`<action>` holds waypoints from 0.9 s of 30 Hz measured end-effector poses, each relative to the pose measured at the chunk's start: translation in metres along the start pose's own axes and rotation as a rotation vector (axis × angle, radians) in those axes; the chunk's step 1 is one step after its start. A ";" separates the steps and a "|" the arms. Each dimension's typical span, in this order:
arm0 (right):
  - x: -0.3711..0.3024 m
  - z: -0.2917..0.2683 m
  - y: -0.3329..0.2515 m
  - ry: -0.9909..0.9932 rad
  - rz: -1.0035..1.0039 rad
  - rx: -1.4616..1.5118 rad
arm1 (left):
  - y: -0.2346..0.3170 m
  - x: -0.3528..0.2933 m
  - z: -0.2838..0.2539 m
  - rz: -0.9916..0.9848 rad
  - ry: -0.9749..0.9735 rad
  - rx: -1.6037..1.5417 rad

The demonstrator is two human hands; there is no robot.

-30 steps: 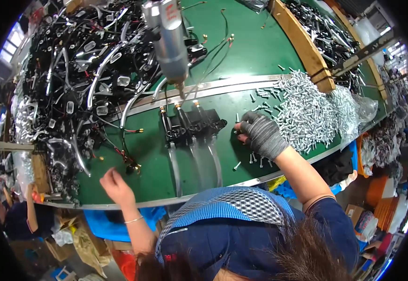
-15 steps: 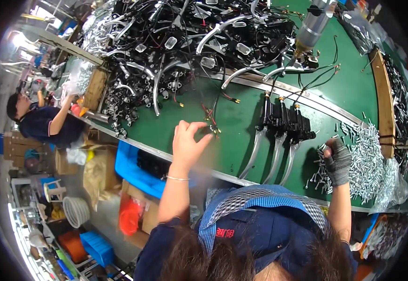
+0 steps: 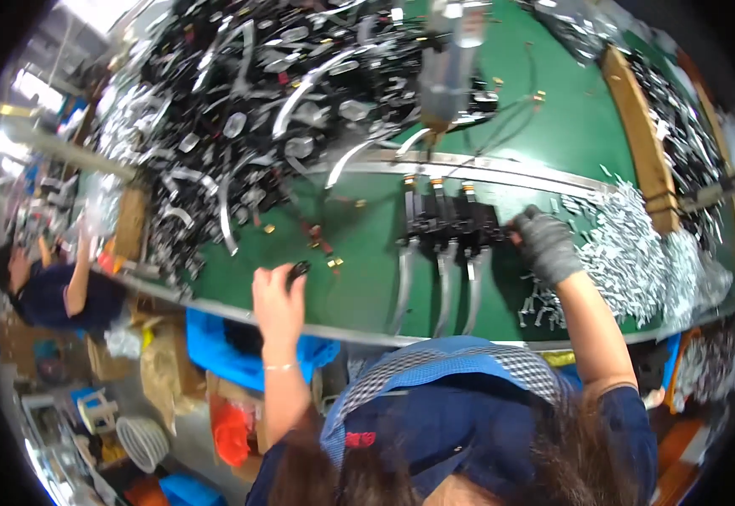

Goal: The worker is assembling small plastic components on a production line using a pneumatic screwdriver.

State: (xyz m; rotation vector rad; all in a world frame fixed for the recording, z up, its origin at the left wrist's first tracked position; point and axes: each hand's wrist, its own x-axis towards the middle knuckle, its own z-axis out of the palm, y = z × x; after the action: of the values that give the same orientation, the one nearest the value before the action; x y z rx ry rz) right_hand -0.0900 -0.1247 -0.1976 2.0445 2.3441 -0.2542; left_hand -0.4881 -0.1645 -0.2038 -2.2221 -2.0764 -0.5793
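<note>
Three brake levers with black bodies point(image 3: 456, 218) and curved silver handles point(image 3: 444, 291) lie side by side on the green bench. My right hand point(image 3: 546, 246), in a grey glove with bare fingertips, is curled at the right end of this row. Its fingertips meet the black end there; whatever they pinch is hidden. Over the bench's front edge, my bare left hand point(image 3: 279, 305) pinches a small black part point(image 3: 300, 269) between thumb and finger. Loose silver screws point(image 3: 629, 253) are heaped to the right of my gloved hand.
A power screwdriver point(image 3: 452, 80) hangs above the levers. Behind and left, brake levers are piled point(image 3: 249, 110) with wires trailing. A metal strip point(image 3: 536, 175) crosses the bench; a wooden bar point(image 3: 641, 139) bounds the right. Another person point(image 3: 55, 287) works far left.
My left hand has drawn back toward the bench edge, now with the small black part. My right hand has moved from the screws to the levers' right end. The whole view has shifted.
</note>
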 end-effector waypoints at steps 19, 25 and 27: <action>-0.039 -0.041 -0.077 0.199 0.091 1.229 | 0.164 0.038 -0.001 0.494 -0.045 -0.540; -0.031 -0.030 -0.084 0.458 -0.133 0.807 | 0.155 0.037 0.003 0.448 -0.013 -0.564; -0.031 -0.031 -0.086 0.470 -0.134 0.796 | 0.152 0.040 0.002 0.436 -0.017 -0.551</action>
State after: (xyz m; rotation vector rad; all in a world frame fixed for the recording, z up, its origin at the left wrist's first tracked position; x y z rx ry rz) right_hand -0.1676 -0.1615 -0.1534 2.4623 3.0127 -0.9385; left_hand -0.3392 -0.1412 -0.1609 -2.8461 -1.4705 -1.1927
